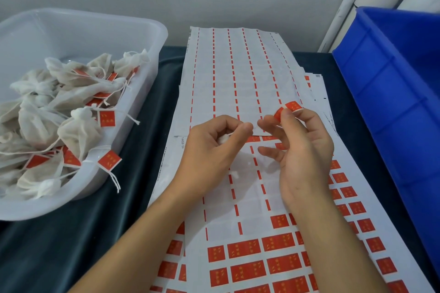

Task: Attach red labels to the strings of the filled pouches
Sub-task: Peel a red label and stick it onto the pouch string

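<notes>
1. Head: tub [152, 38] at left holds many tagged pouches [78, 131]; sheets [238, 74] are partly stripped, with many labels left.
2. Left hand [214, 147] pinches the string [229, 134] of a hidden pouch; right hand [302, 145] pinches a peeled label [289, 108] just beside it.
3. Blue bin [390, 83] crowds the right; the middle is open.

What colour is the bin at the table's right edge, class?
Blue: the bin is solid blue plastic, seen best in the head view.
</notes>
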Available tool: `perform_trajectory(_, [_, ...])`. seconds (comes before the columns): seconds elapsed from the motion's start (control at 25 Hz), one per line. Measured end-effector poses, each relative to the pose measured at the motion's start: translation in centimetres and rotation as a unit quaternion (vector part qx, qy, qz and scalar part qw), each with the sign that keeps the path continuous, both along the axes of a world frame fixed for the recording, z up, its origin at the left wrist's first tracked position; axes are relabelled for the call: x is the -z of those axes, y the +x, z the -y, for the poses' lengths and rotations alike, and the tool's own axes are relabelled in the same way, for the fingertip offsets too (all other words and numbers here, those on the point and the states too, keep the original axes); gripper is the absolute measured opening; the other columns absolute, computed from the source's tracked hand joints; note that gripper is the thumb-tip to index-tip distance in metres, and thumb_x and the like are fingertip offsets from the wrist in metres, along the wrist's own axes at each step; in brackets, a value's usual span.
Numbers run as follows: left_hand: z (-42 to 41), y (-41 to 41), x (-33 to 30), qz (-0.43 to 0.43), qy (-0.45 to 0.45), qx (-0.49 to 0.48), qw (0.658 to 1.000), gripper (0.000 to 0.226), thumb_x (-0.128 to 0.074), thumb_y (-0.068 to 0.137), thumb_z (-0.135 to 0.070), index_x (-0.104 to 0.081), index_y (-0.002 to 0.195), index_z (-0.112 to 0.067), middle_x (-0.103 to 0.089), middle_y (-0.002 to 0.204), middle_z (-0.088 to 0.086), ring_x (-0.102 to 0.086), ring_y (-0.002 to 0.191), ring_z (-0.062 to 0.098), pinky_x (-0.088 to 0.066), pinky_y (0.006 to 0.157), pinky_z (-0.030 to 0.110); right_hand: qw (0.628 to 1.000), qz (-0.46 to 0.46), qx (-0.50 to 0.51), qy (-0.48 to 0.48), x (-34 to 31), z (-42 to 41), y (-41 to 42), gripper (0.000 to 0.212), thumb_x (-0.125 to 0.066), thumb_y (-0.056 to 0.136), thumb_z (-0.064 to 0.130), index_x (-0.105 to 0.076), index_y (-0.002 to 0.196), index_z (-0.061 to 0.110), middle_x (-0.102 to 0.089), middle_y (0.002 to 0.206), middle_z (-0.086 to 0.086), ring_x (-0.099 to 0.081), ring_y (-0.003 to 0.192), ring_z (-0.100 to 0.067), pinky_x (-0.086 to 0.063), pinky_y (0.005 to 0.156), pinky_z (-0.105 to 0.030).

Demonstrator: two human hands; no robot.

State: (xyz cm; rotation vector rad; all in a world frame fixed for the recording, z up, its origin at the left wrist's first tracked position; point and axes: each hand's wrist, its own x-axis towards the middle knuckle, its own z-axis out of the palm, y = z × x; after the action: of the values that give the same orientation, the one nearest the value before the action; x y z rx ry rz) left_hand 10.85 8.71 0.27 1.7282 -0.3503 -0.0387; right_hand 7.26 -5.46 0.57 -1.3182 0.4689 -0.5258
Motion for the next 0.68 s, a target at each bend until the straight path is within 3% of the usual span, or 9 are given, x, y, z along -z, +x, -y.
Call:
perform_trajectory(0.24, [0.0, -0.9, -0.3, 0.029, 0.009, 0.082, 0.996, 0.013, -0.067, 0.102, -0.032, -0.074, 0.091, -0.029, -0.071, 0.08, -0.009, -0.066, 0.074, 0.012, -0.051, 0.064, 0.018, 0.988, 0.016, 0.062, -0.138, 0.2, -0.6, 0.0, 0.007, -0.067, 0.1, 0.03, -0.066, 0.108, 0.029, -0.077, 0.089, 0.013, -0.076, 0.071, -0.015, -0.059, 0.048, -0.027])
perform_trajectory(0.48, [0.0, -1.1, -0.1, 0.024, 0.046, 0.113, 0.992, 0.012, -0.066, 0.102, -0.033, -0.072, 0.093, -0.03, -0.066, 0.075, -0.01, -0.061, 0.068, 0.01, -0.049, 0.063, 0.017, 0.974, 0.002, 0.085, -0.21, 0.6, -0.5, 0.0, 0.007, -0.068, 0.099, 0.034, -0.067, 0.104, 0.029, -0.074, 0.083, 0.021, -0.073, 0.08, -0.002, -0.057, 0.065, -0.014])
perform_trajectory(0.68, [-0.2, -1.0, -0.2, 0.015, 0.062, 0.123, 0.99, 0.013, -0.066, 0.101, -0.035, -0.074, 0.092, -0.029, -0.07, 0.079, -0.007, -0.065, 0.074, 0.017, -0.054, 0.066, 0.025, 0.973, -0.018, 0.096, -0.209, 0.4, 0.0, 0.2, 0.005, -0.068, 0.099, 0.036, -0.066, 0.102, 0.034, -0.075, 0.085, 0.021, -0.074, 0.083, -0.002, -0.065, 0.071, -0.042])
